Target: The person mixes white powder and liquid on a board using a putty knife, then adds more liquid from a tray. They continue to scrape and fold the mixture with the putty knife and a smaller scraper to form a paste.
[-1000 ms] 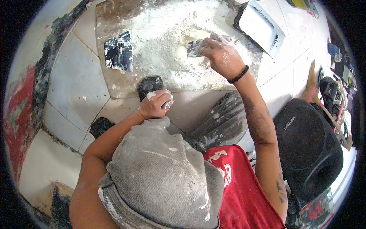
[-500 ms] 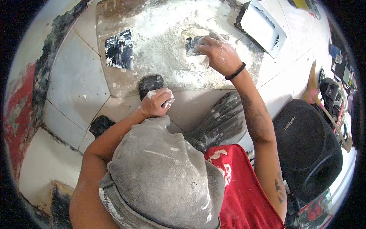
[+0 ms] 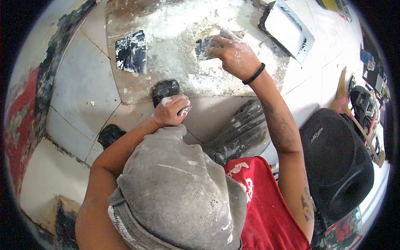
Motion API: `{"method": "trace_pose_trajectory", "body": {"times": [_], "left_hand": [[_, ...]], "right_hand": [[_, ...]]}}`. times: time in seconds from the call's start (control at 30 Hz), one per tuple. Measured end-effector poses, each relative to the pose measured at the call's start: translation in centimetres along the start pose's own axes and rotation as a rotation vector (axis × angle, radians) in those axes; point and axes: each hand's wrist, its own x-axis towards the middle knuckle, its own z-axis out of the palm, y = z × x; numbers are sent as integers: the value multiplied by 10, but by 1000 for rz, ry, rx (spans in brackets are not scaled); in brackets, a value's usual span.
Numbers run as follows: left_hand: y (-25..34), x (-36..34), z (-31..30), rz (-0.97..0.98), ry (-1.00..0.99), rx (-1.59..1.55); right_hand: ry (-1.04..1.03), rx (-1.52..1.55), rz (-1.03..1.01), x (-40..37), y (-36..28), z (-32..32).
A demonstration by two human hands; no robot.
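Note:
My right hand [image 3: 233,54], dusted white and with a black band at the wrist, grips a dark, white-smeared flat blade [image 3: 203,49] against a powder-covered board [image 3: 166,54]. White material clings to the fingers. My left hand [image 3: 171,109] is closed at the board's near edge, its knuckles coated white; something dark shows between the fingers, too hidden to name. Right beside it is a black rounded object [image 3: 166,91]. Another dark flat square [image 3: 131,52] with white smears lies on the board's left part.
A white tray [image 3: 285,29] with dark edges rests at the board's upper right. At the right stand a black speaker [image 3: 333,154] and a broom [image 3: 341,93]. Grey cloth [image 3: 175,183] and red cloth [image 3: 266,204] cover the near middle. Tiled floor [image 3: 83,91] lies left.
My right hand and the blade have moved slightly left across the board. My left hand stays almost where it was.

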Motion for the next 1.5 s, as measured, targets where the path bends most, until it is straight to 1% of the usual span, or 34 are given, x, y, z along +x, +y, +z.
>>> {"method": "trace_pose_trajectory", "body": {"times": [0.1,0.2,0.3,0.4,0.5,0.53,0.63,0.67,0.77,0.87,0.97,1.07,1.17,1.27,1.37,1.47,1.5], "left_hand": [[-2,0,0,-3,-14,-5],[-5,-2,4,7,-5,-22],[-7,-4,6,6,-3,-30],[-6,-7,7,-16,-3,-26],[-8,-6,8,-3,-12,-19],[-8,-6,7,4,-16,-16],[-7,-6,7,3,28,-26],[-6,-7,7,-25,4,-38],[-5,-5,6,-75,-56,-64],[-5,-5,5,-68,-60,-57],[-6,-5,6,-53,-41,-54],[-5,-5,5,-47,-39,-53],[-7,-8,7,-33,-16,-38],[-8,-9,8,-42,-29,-34],[-7,-7,6,-51,-50,-37],[-8,-8,6,-55,-62,-43],[-8,-8,6,-58,-65,-42]], "right_hand": [[75,-63,-84,-4,7,9],[28,22,-24,-8,8,5],[-45,46,32,-8,5,-11],[46,39,-2,-4,1,-14],[87,-34,-95,4,0,-5],[32,-18,-62,4,1,3],[32,8,-46,-4,4,5],[-17,29,-22,-6,5,5],[-53,15,-27,-10,7,-3],[39,23,-85,-11,8,-11],[36,-3,-103,-5,1,-13],[61,-55,-175,2,0,-4],[43,-116,-176,3,1,3],[-8,-96,-176,-4,5,2],[-82,-13,-99,-9,6,-7],[2,-65,-161,-8,6,-13],[-8,-57,-160,-7,4,-15]]}}
